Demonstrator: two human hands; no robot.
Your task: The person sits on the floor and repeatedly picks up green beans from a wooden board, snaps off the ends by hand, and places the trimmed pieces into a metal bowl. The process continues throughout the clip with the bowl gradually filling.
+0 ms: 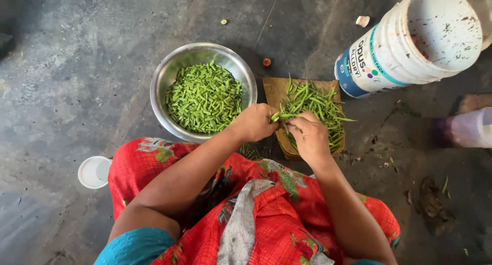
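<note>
Over wooden board (pixel 274 88), both hands hold beans (pixel 281 116) crosswise.

She wears a red checked garment with a printed pattern of green leaves and pale flowers, spread wide over the lap. A grey cloth strip runs down its middle. A teal sleeve covers the left upper arm. Both forearms are bare to the fingers, with no rings or bangles.

Shiny steel bowl (pixel 164 78), matt wooden board (pixel 274 88), rough concrete floor (pixel 77 65).
</note>
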